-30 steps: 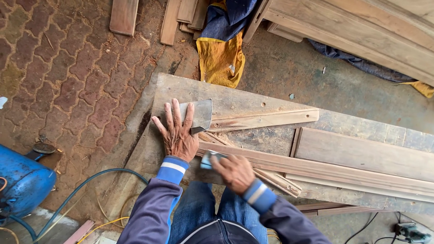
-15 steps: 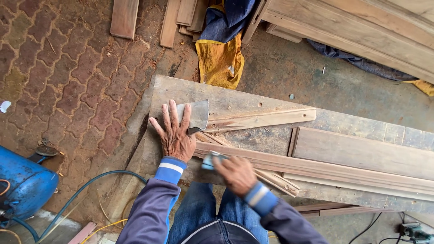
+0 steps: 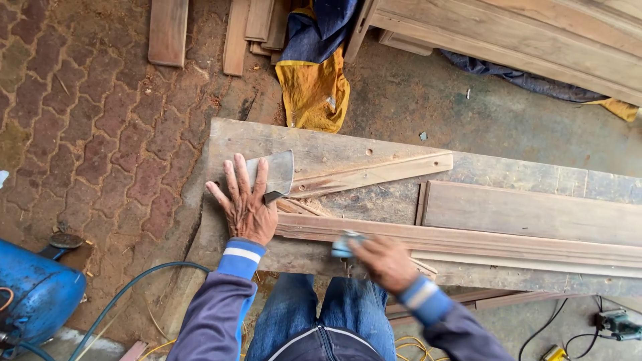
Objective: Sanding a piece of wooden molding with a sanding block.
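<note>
Left hand [image 3: 244,204] lies flat, fingers spread, palm down on the counter [image 3: 321,148], a wide rough plank bench. Its fingertips overlap the grey sheet of sandpaper [image 3: 273,175] lying there; it looks like a brace, nothing is gripped.

Right hand [image 3: 382,262] is closed over a small blue-grey sanding pad [image 3: 343,245], pinched between fingers and thumb and pressed onto the near edge of the long moulded strip [image 3: 468,242]. The hand is motion-blurred, so finger detail is unclear.

Step in hand, as I read it: rubbing down the strip's profile near its left end. The strip runs left to right across the counter, well past the right frame edge, so most of its length lies beyond the pad.

The next move calls for steady pressure along the grain, the pad tracking the moulding groove, and the left hand holding the work from sliding.

Surface: weathered, dusty wood with screw holes. A tapered offcut [image 3: 374,175] lies behind the strip, a flat board [image 3: 528,214] to the right.

Surroundings: outdoor yard, red interlocking pavers [image 3: 87,113] on the left, bare concrete ahead. Blue compressor tank [image 3: 33,294] with hose [image 3: 134,281] at lower left, yellow and blue cloth [image 3: 311,80], stacked timber at top right, power tool [image 3: 618,323] and cables on the floor at lower right.
</note>
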